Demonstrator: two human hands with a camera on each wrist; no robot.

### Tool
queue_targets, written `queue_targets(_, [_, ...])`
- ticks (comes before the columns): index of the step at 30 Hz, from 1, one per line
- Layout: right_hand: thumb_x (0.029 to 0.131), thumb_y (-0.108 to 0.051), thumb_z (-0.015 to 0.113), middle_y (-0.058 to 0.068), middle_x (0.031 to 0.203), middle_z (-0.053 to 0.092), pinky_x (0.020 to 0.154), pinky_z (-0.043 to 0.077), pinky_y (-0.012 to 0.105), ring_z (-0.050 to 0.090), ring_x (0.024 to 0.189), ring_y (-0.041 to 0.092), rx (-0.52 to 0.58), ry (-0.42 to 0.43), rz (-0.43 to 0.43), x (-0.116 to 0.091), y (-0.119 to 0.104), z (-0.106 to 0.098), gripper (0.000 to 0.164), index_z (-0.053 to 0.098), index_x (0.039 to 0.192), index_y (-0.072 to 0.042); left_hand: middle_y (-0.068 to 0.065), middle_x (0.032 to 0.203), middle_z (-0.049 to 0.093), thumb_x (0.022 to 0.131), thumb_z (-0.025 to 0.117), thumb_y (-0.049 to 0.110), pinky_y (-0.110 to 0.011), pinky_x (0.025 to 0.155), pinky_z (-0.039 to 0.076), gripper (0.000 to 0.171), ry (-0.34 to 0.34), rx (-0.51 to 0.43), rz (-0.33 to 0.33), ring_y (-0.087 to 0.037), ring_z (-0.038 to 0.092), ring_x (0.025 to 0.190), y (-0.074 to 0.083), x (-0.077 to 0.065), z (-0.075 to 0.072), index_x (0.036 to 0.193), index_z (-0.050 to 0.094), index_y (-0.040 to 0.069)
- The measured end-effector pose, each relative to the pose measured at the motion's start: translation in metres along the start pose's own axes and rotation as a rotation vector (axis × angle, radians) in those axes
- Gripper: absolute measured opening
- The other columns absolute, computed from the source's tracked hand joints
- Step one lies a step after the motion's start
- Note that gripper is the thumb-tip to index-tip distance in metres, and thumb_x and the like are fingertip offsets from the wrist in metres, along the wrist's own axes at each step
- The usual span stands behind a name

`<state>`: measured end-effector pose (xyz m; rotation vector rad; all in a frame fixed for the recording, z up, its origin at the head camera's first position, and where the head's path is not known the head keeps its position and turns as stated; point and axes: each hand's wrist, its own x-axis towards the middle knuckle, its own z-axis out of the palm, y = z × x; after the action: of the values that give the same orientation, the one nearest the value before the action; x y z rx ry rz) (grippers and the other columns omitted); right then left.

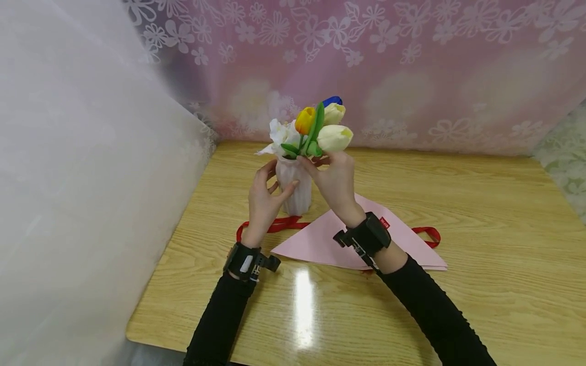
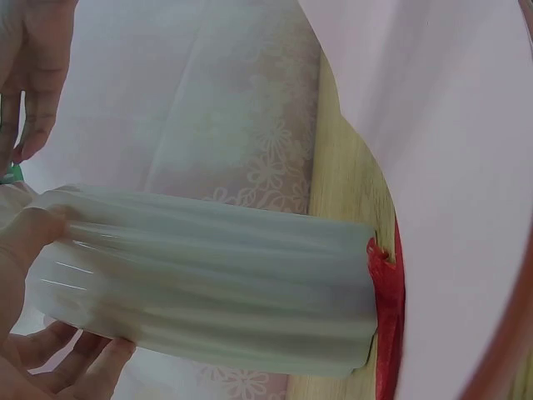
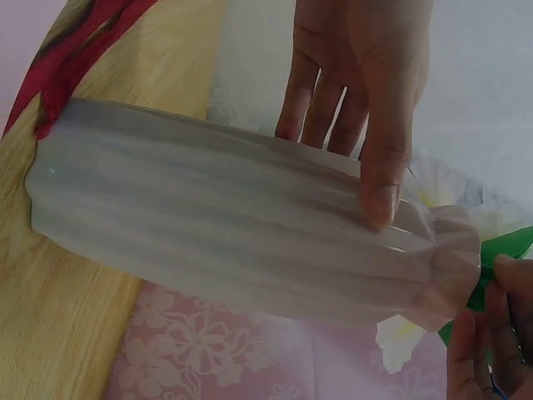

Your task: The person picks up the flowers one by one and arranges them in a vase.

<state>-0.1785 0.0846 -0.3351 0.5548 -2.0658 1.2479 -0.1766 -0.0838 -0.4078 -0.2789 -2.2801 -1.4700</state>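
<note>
A pale, ribbed vase stands upright on the table, and my left hand grips its upper part, thumb on the near side and fingers around the other. White flowers lean out to the left. A yellow-orange tulip, cream tulips and a blue bloom rise at the right. My right hand is at the right of the rim, under the cream tulips. In the right wrist view its thumb and fingers pinch the tulips' green leaves and stems just outside the mouth.
Folded pink wrapping paper with a small red label lies under my right forearm. A red ribbon runs by the vase base, and a loop of red ribbon shows at the right. Floral curtain hangs behind the wooden table.
</note>
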Motion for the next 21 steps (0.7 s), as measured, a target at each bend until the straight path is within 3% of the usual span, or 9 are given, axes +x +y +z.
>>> queue_targets(4, [0.082, -0.01, 0.086, 0.017, 0.098, 0.071, 0.071, 0.062, 0.037, 0.07, 0.081, 0.027, 0.058, 0.022, 0.011, -0.0052, 0.0026, -0.0024, 0.04, 0.067, 0.114, 0.005, -0.015, 0.141, 0.054, 0.088, 0.081, 0.028, -0.039, 0.094, 0.057, 0.07, -0.006, -0.008, -0.004, -0.027, 0.058, 0.125, -0.0003, -0.0006, 0.0, 0.145, 0.049, 0.004])
queue_targets(10, [0.084, 0.006, 0.079, 0.021, 0.108, 0.067, 0.071, 0.059, 0.024, 0.068, 0.084, 0.025, 0.23, 0.19, -0.115, -0.0038, -0.0014, -0.0082, 0.043, 0.059, 0.122, 0.008, -0.014, 0.141, 0.054, 0.089, 0.081, 0.028, -0.04, 0.095, 0.057, 0.069, 0.003, -0.018, 0.004, -0.027, 0.058, 0.125, -0.0009, 0.0002, 0.0001, 0.145, 0.049, 0.005])
queue_targets(14, [0.086, 0.004, 0.077, 0.019, 0.104, 0.071, 0.071, 0.058, 0.021, 0.07, 0.084, 0.026, 0.199, 0.223, -0.145, 0.002, -0.0046, -0.0098, 0.032, 0.065, 0.115, 0.008, -0.014, 0.14, 0.055, 0.088, 0.081, 0.028, -0.039, 0.094, 0.058, 0.069, 0.003, -0.014, 0.015, -0.026, 0.058, 0.124, -0.0014, -0.0002, 0.0008, 0.145, 0.049, 0.004])
queue_targets(21, [0.085, -0.01, 0.083, 0.017, 0.097, 0.075, 0.062, 0.06, 0.035, 0.072, 0.079, 0.027, 0.036, 0.102, -0.092, 0.0011, 0.0007, -0.0045, 0.035, 0.07, 0.113, 0.005, -0.015, 0.14, 0.055, 0.088, 0.082, 0.026, -0.04, 0.093, 0.058, 0.07, 0.01, -0.02, 0.025, -0.027, 0.058, 0.124, -0.0022, -0.0009, 0.0014, 0.145, 0.049, 0.003])
